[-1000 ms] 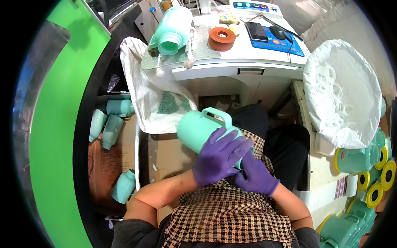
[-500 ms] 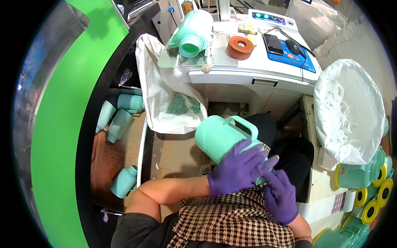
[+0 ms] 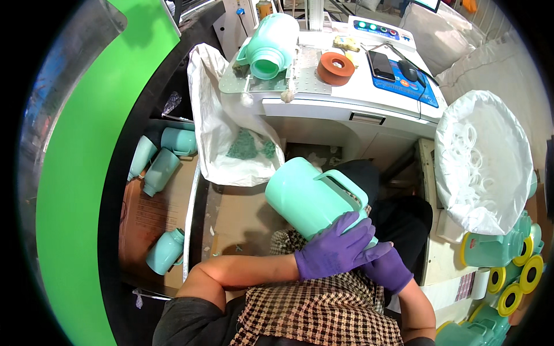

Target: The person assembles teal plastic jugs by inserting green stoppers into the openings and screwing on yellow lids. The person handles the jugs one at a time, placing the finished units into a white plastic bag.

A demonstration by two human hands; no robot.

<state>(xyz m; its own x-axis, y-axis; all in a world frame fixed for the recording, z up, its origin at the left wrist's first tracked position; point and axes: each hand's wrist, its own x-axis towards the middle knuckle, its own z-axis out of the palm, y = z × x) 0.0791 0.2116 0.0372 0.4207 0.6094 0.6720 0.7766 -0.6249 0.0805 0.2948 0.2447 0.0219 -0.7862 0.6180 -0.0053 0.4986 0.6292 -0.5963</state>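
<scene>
Green panel: the largest surface in my view, curving down the left side. White machine cabinet: fills the upper centre, its flat top serving as the counter. White sack of pale rings: stands open at the cabinet's right edge. White plastic bag: hangs from the counter's left front corner, with green scraps showing through its lower part. Cardboard sheet: lies on the floor to the left and carries several loose mint-green jugs. Mint-green jug with handle: the piece I hold, tilted on its side over my lap below the counter's front edge, base toward the upper left, handle upward. Second mint-green jug: lies on its side at the counter's back left corner, its open mouth facing me. Yellow-rimmed green lids: stacked at lower right, below the sack. Left hand: purple-gloved, fingers spread and pressed flat around the held jug's lower end. Right hand: purple-gloved, tucked under the same end and mostly hidden by the left; I cannot tell its grip. Orange tape roll: flat on the counter, centre. Black phone: just right of the roll.
</scene>
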